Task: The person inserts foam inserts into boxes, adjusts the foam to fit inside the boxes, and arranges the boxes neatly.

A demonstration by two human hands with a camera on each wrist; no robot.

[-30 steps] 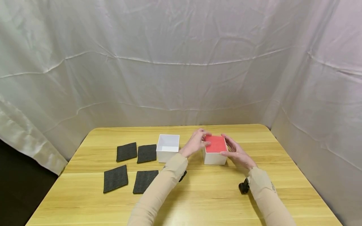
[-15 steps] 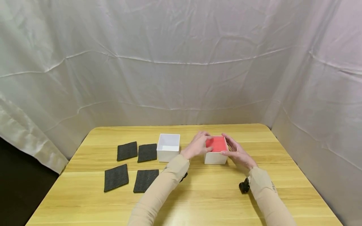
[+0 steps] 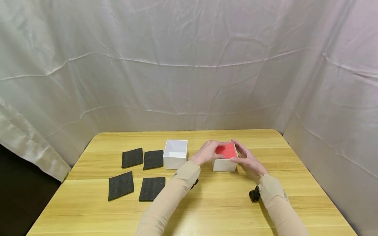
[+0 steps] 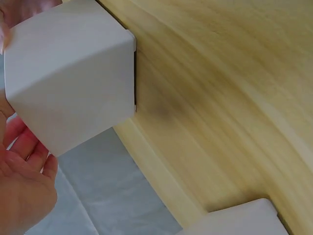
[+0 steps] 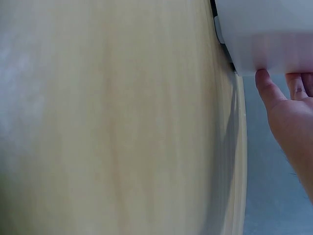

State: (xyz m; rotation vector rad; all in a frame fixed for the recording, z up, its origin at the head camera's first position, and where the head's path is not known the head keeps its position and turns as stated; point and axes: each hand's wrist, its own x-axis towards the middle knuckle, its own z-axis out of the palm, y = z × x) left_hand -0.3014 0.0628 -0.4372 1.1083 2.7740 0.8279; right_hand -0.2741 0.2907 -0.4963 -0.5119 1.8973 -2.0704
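A white square box stands right of the table's middle, with a flat red square piece inside, just below the rim. My left hand reaches over the box's left edge, its fingertips on the red piece and its thumb by the front rim. In the left wrist view, that hand's fingers dip behind the rim and their tips are hidden. My right hand holds the box's right side, thumb at the front corner and fingers toward the back. In the right wrist view, its thumb touches the white wall.
A second white box, with its top open and no contents seen, stands left of my left hand. Several dark grey square pads lie on the left of the table; one pad is at the back and another pad near my left forearm.
The red piece has sunk from level with the rim to slightly below it. My left hand has moved a little right and down over the box. The right hand stays in place.
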